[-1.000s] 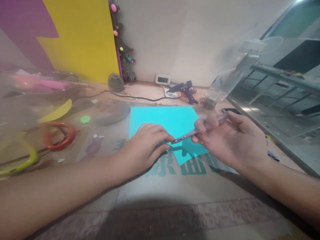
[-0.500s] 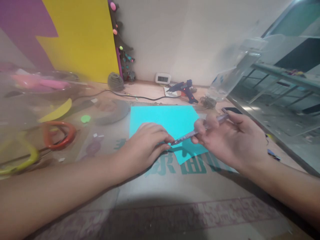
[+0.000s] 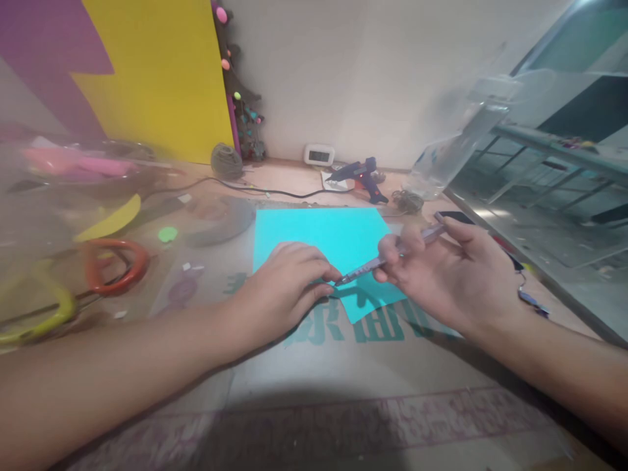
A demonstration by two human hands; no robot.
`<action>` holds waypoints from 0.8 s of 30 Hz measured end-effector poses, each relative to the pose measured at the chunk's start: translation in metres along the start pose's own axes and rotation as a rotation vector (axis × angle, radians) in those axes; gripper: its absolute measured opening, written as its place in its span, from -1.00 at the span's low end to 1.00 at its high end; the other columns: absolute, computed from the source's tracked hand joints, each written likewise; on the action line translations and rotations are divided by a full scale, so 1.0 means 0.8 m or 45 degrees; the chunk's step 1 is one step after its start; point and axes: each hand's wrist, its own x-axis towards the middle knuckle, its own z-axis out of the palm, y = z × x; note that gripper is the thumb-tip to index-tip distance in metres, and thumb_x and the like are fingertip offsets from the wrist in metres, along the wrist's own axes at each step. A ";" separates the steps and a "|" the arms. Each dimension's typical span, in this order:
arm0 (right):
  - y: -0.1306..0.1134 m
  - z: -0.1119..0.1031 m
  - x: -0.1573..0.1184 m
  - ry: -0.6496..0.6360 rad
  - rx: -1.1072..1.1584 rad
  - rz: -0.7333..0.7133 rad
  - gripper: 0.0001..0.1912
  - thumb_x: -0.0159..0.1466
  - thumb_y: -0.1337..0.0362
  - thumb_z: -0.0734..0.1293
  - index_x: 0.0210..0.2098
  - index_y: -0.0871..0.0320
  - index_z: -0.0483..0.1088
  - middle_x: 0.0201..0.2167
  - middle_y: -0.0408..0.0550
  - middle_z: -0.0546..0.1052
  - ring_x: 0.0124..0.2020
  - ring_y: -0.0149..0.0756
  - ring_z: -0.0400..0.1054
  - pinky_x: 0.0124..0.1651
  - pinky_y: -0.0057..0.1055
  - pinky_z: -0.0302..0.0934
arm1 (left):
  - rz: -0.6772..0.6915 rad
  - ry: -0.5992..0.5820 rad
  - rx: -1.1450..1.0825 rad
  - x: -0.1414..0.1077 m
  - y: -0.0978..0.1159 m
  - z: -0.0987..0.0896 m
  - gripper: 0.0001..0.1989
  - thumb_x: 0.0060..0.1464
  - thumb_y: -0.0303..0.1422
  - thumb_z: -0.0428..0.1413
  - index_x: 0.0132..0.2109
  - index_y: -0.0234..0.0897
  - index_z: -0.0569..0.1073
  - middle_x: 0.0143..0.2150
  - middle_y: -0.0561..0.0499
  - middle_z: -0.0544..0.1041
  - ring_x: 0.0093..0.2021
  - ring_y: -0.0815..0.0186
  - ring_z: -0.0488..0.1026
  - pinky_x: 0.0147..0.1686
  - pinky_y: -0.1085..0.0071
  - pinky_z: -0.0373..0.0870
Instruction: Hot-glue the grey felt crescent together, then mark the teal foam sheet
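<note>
A sheet of turquoise paper [image 3: 314, 226] lies on the table, its near edge uneven with one corner pointing toward me. My left hand [image 3: 294, 281] rests over the paper's lower left part, thumb and forefinger pinched at its near edge. In my right hand [image 3: 441, 275], palm turned upward, a slim grey-purple pen [image 3: 367, 267] slants down to the left. Its tip meets the paper right beside my left fingertips, and my fingers are closed around its barrel. The tip itself is partly hidden by those fingertips.
Behind the paper are a glue gun [image 3: 360, 175], a small white digital clock [image 3: 318, 154] and a black cable. Orange-handled [image 3: 118, 267] and yellow-handled [image 3: 49, 307] tools lie left. A clear plastic bottle [image 3: 441, 157] and a dark phone-like object [image 3: 458, 219] are at right.
My right hand has shifted very slightly to the left, uncovering more of the dark object and small items behind it. The left hand and the paper look unchanged.
</note>
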 end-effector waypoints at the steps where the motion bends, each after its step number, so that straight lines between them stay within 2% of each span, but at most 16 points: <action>1: 0.000 0.000 0.000 0.006 -0.012 0.010 -0.57 0.35 0.08 0.06 -0.47 0.10 0.40 -0.45 -0.03 0.42 -0.41 -0.26 0.26 -0.25 -0.20 0.31 | -0.002 -0.004 0.001 0.000 0.000 0.000 -0.89 0.26 -0.33 0.07 -0.12 -0.22 0.47 -0.17 0.01 0.54 -0.09 0.25 0.41 -0.05 0.28 0.20; 8: 0.000 0.003 0.002 0.062 -0.121 0.003 -0.55 0.35 0.01 0.10 -0.48 0.10 0.42 -0.44 -0.01 0.43 -0.33 -0.21 0.33 -0.26 -0.22 0.33 | -0.037 -0.022 0.008 0.001 0.003 0.000 -0.82 0.24 -0.24 0.09 -0.12 -0.22 0.47 -0.16 0.00 0.53 -0.08 0.24 0.41 -0.04 0.26 0.19; 11: 0.003 0.003 0.002 0.052 -0.186 0.002 -0.53 0.36 -0.06 0.12 -0.40 0.10 0.46 -0.38 0.01 0.48 -0.34 -0.22 0.36 -0.23 -0.20 0.34 | -0.060 -0.022 -0.003 0.001 0.004 -0.001 -0.81 0.25 -0.21 0.08 -0.14 -0.22 0.47 -0.19 0.00 0.53 -0.09 0.23 0.41 -0.04 0.25 0.20; 14: 0.013 -0.005 0.000 -0.009 -0.313 0.033 -0.65 0.31 -0.04 0.25 -0.28 0.08 0.51 -0.22 -0.02 0.51 -0.34 -0.27 0.40 -0.18 -0.22 0.35 | -0.086 -0.019 -0.042 0.001 0.005 -0.002 -0.81 0.26 -0.22 0.05 -0.16 -0.22 0.47 -0.21 0.01 0.53 -0.12 0.25 0.41 -0.06 0.26 0.21; 16: 0.021 -0.014 -0.001 -0.067 -0.495 0.061 -0.71 0.27 0.00 0.33 -0.24 0.07 0.54 -0.19 -0.05 0.51 -0.36 -0.32 0.39 -0.23 -0.30 0.34 | -0.087 -0.022 -0.065 0.000 0.005 -0.003 -0.82 0.27 -0.24 0.05 -0.15 -0.22 0.47 -0.21 0.02 0.53 -0.12 0.26 0.41 -0.05 0.27 0.21; 19: 0.027 -0.025 -0.001 -0.045 -0.724 0.079 -0.62 0.31 -0.04 0.27 -0.27 0.12 0.56 -0.41 -0.08 0.50 -0.45 -0.38 0.36 -0.38 -0.42 0.28 | -0.093 -0.007 -0.062 0.000 0.003 -0.003 -0.83 0.25 -0.24 0.07 -0.14 -0.22 0.47 -0.19 0.03 0.53 -0.11 0.26 0.41 -0.04 0.27 0.22; 21: 0.028 -0.027 0.002 0.020 -0.685 0.066 -0.53 0.34 -0.08 0.21 -0.29 0.15 0.56 -0.55 -0.09 0.49 -0.52 -0.39 0.35 -0.45 -0.45 0.24 | -0.105 0.000 -0.054 0.001 0.000 -0.002 -0.84 0.24 -0.26 0.09 -0.13 -0.22 0.47 -0.17 0.02 0.53 -0.09 0.25 0.41 -0.04 0.27 0.22; 24: 0.027 -0.023 0.005 0.040 -0.512 0.049 -0.50 0.33 -0.09 0.21 -0.35 0.17 0.56 -0.59 -0.07 0.52 -0.58 -0.40 0.36 -0.49 -0.47 0.25 | -0.093 0.001 -0.045 0.002 -0.002 0.000 -0.84 0.24 -0.26 0.10 -0.11 -0.22 0.48 -0.15 0.02 0.54 -0.08 0.24 0.41 -0.04 0.27 0.23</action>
